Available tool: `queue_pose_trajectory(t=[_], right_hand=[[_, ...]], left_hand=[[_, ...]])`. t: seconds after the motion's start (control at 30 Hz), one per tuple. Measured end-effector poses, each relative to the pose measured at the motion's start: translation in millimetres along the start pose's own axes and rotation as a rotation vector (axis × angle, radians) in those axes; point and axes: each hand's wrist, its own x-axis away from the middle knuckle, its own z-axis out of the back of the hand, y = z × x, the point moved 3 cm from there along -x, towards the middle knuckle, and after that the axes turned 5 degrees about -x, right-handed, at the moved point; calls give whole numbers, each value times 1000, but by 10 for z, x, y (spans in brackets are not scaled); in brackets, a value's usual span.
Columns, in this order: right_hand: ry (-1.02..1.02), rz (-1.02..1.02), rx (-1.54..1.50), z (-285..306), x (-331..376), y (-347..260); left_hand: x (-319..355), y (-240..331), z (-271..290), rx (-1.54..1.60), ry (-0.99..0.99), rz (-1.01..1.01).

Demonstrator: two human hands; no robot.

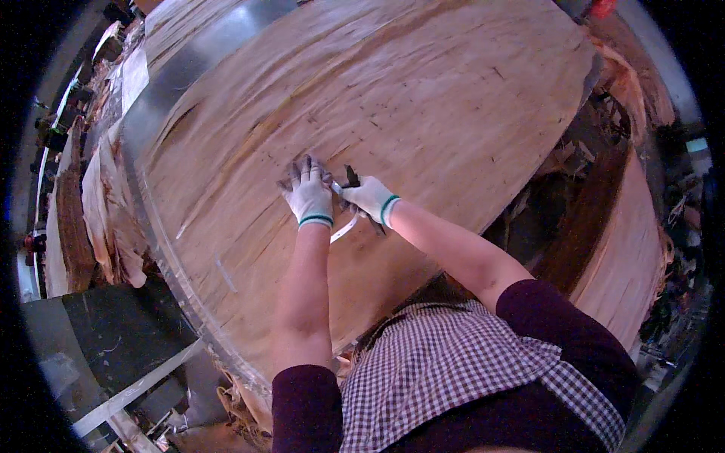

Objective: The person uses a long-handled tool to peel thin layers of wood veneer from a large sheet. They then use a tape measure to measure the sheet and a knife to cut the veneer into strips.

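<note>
Head view: resting left hand [310, 195], spread, on veneer [453, 113] across centre and top of frame. Gripping dark object [352, 175] in curled right hand [370, 198], near frame centre; cannot tell finger placement. Noting white strip [345, 229] below.

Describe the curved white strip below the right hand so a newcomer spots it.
On the broad tan, wood-grained sheet, find the gloved right hand. The white strip shows just below it, bright and gently curved, unlike the dark piece in that hand.

The right hand [370, 197] hides part of a dark object [352, 177] too unclear to name.
</note>
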Motion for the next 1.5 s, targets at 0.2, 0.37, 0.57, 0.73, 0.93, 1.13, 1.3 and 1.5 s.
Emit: queue_pose_trajectory(t=[0.2, 0.37, 0.57, 0.73, 0.93, 1.13, 1.3, 1.5], right_hand=[[222, 420, 610, 681, 27, -298], [21, 33, 46, 610, -317, -528], [-72, -3, -72, 778, -386, -262], [-64, 146, -82, 735, -35, -793], [85, -92, -1, 648, -711, -242], [-1, 282, 889, 756, -147, -555], [238, 194, 729, 1106, -166, -614], [-289, -27, 134, -307, 33, -195]], left_hand=[[-51, 100, 124, 28, -52, 12], [-157, 253, 164, 211, 176, -188], [-99, 441, 97, 402, 155, -243], [-176, 262, -85, 911, 338, -154], [-168, 440, 30, 293, 196, -230], [-130, 508, 18, -32, 81, -289], [-139, 458, 157, 105, 5, -296], [678, -801, -158, 1003, 239, 131]])
